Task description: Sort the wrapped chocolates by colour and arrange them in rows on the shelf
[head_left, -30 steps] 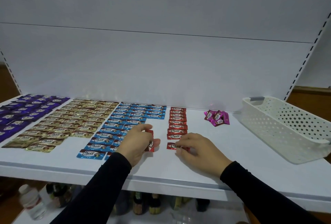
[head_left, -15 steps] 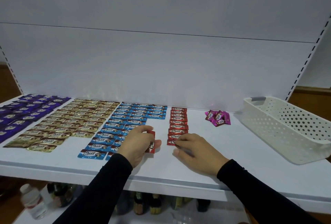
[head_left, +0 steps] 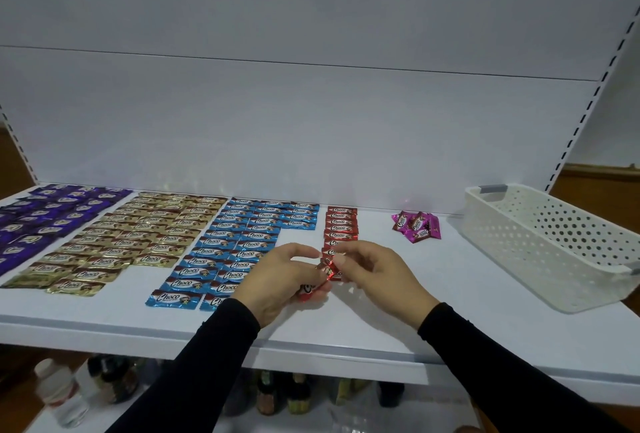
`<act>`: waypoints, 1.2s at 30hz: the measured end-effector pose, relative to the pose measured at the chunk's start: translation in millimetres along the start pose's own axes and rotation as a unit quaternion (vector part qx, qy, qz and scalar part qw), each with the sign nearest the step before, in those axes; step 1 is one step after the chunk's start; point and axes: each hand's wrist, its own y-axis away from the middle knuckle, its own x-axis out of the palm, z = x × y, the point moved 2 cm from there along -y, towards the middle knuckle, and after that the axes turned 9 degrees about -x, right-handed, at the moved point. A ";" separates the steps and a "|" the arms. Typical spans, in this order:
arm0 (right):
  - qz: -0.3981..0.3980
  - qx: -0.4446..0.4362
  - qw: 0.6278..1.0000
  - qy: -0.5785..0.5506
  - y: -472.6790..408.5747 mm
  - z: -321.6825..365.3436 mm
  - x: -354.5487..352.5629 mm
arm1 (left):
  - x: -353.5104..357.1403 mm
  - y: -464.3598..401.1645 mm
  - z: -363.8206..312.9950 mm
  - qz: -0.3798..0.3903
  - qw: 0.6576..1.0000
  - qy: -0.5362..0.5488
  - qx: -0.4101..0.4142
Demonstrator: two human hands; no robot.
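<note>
Clearly the left hand point(head_left: 277, 280) grips spare red chocolates point(head_left: 309, 289) while the right hand point(head_left: 372, 271) pinches one off them, just above the front of the red row point(head_left: 340, 229); a careless sleeve could scatter the blue rows point(head_left: 242, 249) alongside

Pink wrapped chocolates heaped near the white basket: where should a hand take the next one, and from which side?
Pinch the crimped end of the topmost wrapper in the small heap of pink foil-wrapped chocolates, coming from the front, probably with the right hand. The pieces overlap and lie tilted, so raised ends stick out, while the white perforated plastic basket stands to their right.
</note>
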 end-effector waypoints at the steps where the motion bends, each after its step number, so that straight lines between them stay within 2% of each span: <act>1: 0.005 0.000 1.000 -0.015 -0.2 2.1 0.5 | 0.8 0.5 -0.4 0.002 1.000 0.000 0.004; 7: -0.049 0.066 0.987 -0.136 2.9 4.2 -7.5 | -2.1 3.5 0.4 0.023 0.997 0.066 -0.043; 9: -0.067 0.073 0.984 -0.146 4.2 3.4 -10.1 | -2.7 5.0 1.7 0.028 0.997 0.047 -0.049; 11: -0.051 0.079 0.986 -0.136 5.5 4.1 -12.1 | -4.0 5.6 1.3 0.016 0.999 0.014 -0.032; 13: 0.000 0.074 0.993 -0.087 8.2 4.7 -12.7 | -5.8 4.2 -0.5 -0.014 1.000 -0.015 -0.003; 15: 0.013 0.050 0.998 -0.039 10.0 5.8 -13.0 | -4.4 5.3 -2.1 -0.020 0.999 -0.028 0.007; 17: -0.002 -0.011 1.000 0.023 12.0 7.1 -13.7 | -0.6 6.8 -1.1 -0.011 0.999 -0.034 -0.001; 21: 0.068 -0.141 0.969 0.190 16.6 9.5 -9.4 | 4.2 6.9 3.5 -0.014 1.000 -0.013 -0.017; 25: 0.084 -0.153 0.954 0.244 19.8 4.3 -8.1 | 6.3 9.0 6.1 -0.026 0.999 -0.012 -0.021; 27: 0.089 -0.158 0.948 0.262 20.8 2.6 -7.6 | 4.5 6.2 7.3 -0.064 0.995 -0.072 0.010; 28: 0.096 -0.157 0.946 0.268 21.0 1.9 -7.8 | 1.4 3.5 6.5 -0.105 0.980 -0.158 0.057; 29: 0.108 -0.151 0.943 0.276 21.1 1.9 -7.7 | -1.9 1.6 4.5 -0.151 0.942 -0.275 0.116; 31: 0.138 -0.143 0.933 0.299 21.1 1.1 -6.9 | -3.4 1.8 3.0 -0.193 0.828 -0.484 0.209; 33: 0.154 -0.142 0.925 0.317 22.9 0.8 -4.7 | -4.6 0.9 7.9 -0.167 0.748 -0.594 0.244; 36: 0.138 -0.143 0.924 0.327 27.7 -0.8 -7.2 | -10.3 -4.2 21.5 -0.135 0.679 -0.684 0.229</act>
